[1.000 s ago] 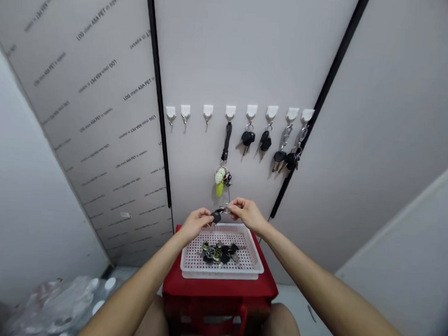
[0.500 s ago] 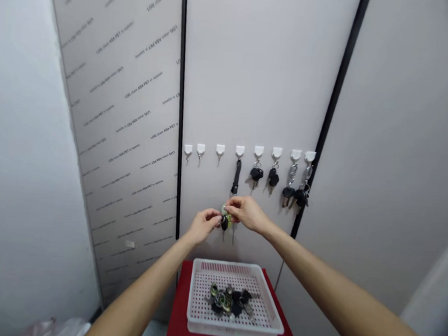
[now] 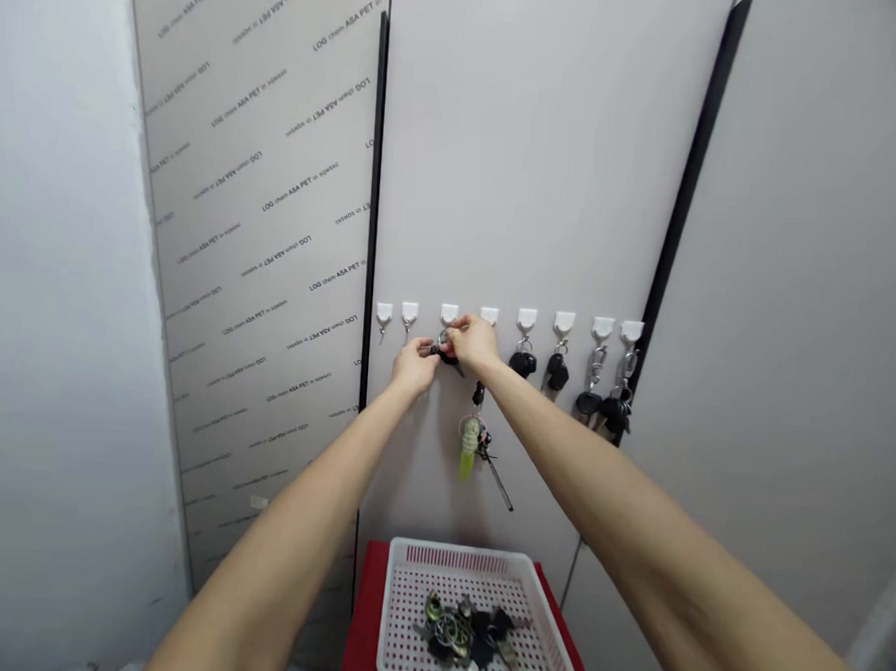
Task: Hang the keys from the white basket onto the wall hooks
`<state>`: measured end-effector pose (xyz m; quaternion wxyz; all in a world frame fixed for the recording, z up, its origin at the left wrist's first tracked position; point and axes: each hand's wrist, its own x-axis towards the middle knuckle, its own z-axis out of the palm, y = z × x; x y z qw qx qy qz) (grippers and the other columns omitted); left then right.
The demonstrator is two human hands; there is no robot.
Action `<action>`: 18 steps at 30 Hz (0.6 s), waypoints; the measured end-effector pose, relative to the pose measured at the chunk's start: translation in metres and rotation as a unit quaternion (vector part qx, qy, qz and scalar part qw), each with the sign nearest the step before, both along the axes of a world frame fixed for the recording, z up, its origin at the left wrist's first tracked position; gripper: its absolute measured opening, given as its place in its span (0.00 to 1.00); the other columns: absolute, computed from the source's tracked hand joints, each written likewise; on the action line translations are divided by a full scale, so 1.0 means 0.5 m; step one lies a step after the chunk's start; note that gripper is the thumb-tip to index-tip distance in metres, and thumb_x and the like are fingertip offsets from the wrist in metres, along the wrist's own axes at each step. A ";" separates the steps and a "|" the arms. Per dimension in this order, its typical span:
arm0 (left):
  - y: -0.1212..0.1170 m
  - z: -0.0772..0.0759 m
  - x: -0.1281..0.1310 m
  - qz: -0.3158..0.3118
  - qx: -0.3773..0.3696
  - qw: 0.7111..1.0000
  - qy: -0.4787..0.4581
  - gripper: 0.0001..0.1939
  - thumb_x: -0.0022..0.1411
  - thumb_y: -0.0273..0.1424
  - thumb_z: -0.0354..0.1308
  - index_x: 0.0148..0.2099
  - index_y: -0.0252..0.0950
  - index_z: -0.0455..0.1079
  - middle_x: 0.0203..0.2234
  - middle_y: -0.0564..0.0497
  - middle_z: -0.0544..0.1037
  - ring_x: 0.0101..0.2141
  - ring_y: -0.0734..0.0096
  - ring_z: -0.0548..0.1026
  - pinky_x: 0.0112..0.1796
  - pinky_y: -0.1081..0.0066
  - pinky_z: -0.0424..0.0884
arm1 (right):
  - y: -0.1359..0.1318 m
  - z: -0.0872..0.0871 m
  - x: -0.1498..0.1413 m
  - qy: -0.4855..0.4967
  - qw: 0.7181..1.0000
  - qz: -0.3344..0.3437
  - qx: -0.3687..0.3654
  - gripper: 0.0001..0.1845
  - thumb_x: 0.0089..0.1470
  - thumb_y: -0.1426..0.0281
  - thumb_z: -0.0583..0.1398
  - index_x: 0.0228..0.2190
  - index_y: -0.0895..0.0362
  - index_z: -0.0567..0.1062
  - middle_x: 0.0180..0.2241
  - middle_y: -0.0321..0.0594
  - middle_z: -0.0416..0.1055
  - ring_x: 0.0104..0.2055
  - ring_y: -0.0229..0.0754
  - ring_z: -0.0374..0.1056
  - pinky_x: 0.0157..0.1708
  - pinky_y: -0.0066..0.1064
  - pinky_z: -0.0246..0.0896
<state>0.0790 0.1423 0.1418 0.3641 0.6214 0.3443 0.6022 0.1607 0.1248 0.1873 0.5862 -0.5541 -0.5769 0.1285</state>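
My left hand (image 3: 414, 366) and my right hand (image 3: 475, 344) are raised close together at the third white hook (image 3: 449, 313) from the left. Pinched between their fingertips is a small bunch of black-headed keys (image 3: 449, 358) on a metal ring. The ring sits just below the hook; whether it is on the metal part I cannot tell. My right hand partly covers the fourth hook (image 3: 489, 315). Below it hang a yellow-green key charm (image 3: 469, 449) and a long thin metal piece (image 3: 500, 483).
Black-headed keys (image 3: 557, 371) hang from hooks farther right, some on metal clips. Two bare hooks are at the left, one of them here (image 3: 384, 313). Below, a white perforated basket (image 3: 407, 554) with a pile of keys (image 3: 469, 632) stands on a red surface (image 3: 362, 621).
Both hands have risen from the yellow-green charm to the third hook, with the black-headed keys. The charm now hangs free of my fingers. The view has shifted slightly.
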 end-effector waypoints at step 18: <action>-0.221 -0.482 -0.008 -0.127 -0.057 0.903 0.407 0.16 0.40 0.23 0.51 0.36 0.33 0.64 0.34 0.47 0.69 0.37 0.68 0.64 0.40 0.69 0.57 | -0.246 -0.518 0.175 -0.433 0.844 0.151 -0.278 0.14 0.33 0.74 0.55 0.28 0.59 0.70 0.28 0.42 0.67 0.31 0.40 0.61 0.30 0.26 0.52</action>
